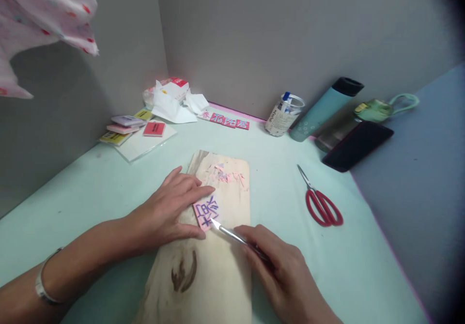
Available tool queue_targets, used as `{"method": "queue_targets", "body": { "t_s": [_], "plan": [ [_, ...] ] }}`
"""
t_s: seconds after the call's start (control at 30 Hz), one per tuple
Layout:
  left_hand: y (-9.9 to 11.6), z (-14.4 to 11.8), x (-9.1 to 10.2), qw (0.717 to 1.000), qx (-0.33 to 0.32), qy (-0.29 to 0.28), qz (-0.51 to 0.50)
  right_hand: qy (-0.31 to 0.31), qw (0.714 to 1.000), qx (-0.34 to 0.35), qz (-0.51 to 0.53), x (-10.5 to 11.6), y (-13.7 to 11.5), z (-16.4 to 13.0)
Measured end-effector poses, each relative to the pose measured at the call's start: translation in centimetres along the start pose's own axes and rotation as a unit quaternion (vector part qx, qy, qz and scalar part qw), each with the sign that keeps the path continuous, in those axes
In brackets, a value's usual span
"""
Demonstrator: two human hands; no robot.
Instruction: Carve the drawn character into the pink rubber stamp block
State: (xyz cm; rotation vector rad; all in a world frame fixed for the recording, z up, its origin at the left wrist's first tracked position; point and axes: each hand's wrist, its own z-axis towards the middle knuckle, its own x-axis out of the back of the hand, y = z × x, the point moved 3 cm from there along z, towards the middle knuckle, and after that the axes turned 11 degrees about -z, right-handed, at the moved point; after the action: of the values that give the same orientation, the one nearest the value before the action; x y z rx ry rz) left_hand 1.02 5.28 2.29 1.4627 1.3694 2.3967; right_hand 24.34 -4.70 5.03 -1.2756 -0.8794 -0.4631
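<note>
A small pink carving block [207,214] with a purple written character lies on a wooden board [228,256]. My left hand [178,205] steadies it, with the thumb and forefinger at its near and far edges. In my right hand [278,268] is a craft knife [234,236], held like a pen. The blade tip meets the block's lower right part, by the purple strokes. Pink shavings [227,175] are scattered on the far end of the board.
Red-handled scissors [323,208] lie at the right. Behind stand a pen jar [283,118], a teal bottle [325,111], a green-lidded bottle [374,111] and a leaning phone [358,146]. Several lettered blocks [229,120], tissues [167,105] and small packets [123,128] sit farther left. Pink cloth [47,14] hangs upper left.
</note>
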Motion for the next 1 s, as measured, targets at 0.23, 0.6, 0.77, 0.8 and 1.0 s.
{"method": "queue_targets", "body": {
  "t_s": [0.23,0.6,0.77,0.8,1.0],
  "plan": [
    [-0.38,-0.18,-0.19,1.0,-0.014,0.0,0.019,-0.002,0.998,0.025,-0.059,-0.06,-0.08,0.11],
    [-0.75,-0.13,0.1,1.0,-0.004,-0.005,-0.004,-0.011,0.995,0.047,-0.091,0.55,-0.16,0.48],
    [-0.49,-0.03,0.2,1.0,0.003,-0.002,-0.007,-0.001,0.996,0.023,-0.084,0.02,0.1,0.33],
    [-0.48,-0.03,0.19,1.0,0.003,0.001,-0.007,0.0,0.997,0.022,-0.08,-0.06,0.11,0.31],
    [-0.64,-0.05,0.14,1.0,0.006,0.009,-0.008,-0.024,0.997,0.04,-0.056,0.19,-0.21,0.55]
  ]
}}
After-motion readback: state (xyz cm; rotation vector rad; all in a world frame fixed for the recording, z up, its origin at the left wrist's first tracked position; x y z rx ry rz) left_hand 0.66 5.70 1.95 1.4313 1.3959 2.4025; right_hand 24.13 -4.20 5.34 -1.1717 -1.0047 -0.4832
